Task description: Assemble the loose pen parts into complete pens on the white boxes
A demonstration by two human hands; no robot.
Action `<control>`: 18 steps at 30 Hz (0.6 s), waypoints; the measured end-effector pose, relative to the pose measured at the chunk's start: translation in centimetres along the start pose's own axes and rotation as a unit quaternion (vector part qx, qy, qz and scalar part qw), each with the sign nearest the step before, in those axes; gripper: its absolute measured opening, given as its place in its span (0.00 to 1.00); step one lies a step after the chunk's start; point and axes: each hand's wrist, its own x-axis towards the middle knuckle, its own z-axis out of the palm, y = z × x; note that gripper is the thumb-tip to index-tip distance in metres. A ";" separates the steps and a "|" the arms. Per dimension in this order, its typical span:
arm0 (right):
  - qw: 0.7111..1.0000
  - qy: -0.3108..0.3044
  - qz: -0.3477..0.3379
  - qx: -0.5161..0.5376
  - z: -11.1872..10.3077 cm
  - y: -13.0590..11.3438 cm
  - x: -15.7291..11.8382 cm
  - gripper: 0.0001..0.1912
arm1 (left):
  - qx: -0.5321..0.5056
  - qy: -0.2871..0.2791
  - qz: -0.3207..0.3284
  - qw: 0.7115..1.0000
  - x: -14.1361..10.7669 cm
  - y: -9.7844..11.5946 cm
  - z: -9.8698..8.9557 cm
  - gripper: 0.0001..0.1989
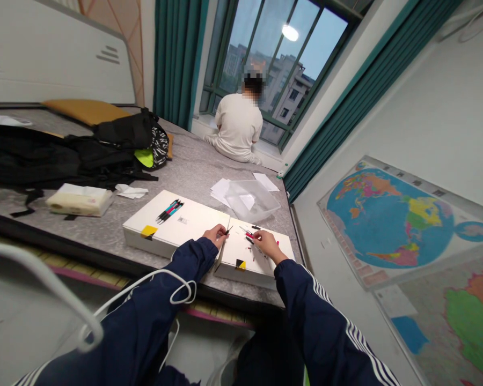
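Head view, lower centre: left hand (216, 236) pinches a dark part (227, 232); right hand (269, 244), grip unclear, seemingly selects pieces (249, 240); next calls for precision.

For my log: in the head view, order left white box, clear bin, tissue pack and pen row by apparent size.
Largest: left white box
Middle: clear bin and tissue pack, too alike to rank
Smallest: pen row

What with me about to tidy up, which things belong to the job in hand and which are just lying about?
Seem part of the job:
thin dark piece in the left hand
loose pen parts by the right hand
pens
left white box
right white box

Seem just lying about:
black bag
tissue pack
papers
clear tub (unsure)
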 end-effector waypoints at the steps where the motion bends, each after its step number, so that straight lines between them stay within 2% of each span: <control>1: 1.000 -0.007 -0.009 -0.006 0.2 -0.5 0.6 0.06 | 0.003 0.000 -0.002 1.000 0.0 0.0 0.0 0.05; 4: 0.999 -0.029 -0.029 -0.034 0.9 -2.4 2.6 0.08 | 0.007 0.000 -0.004 1.000 -0.1 0.1 -0.1 0.06; 8: 0.994 -0.072 -0.023 -0.079 1.6 -4.4 4.7 0.11 | 0.005 -0.023 -0.004 1.000 0.0 0.0 0.0 0.08; 11: 0.989 -0.101 -0.012 -0.110 1.2 -4.3 5.3 0.11 | 0.007 -0.038 -0.010 0.999 0.0 0.1 0.0 0.12; 14: 0.987 -0.097 -0.005 -0.127 0.3 -3.5 5.2 0.11 | 0.017 -0.048 0.005 0.999 0.0 0.2 -0.2 0.14; 18: 0.986 -0.105 -0.025 -0.128 0.4 -3.2 5.1 0.11 | 0.019 -0.053 0.014 0.998 -0.1 0.7 -0.6 0.10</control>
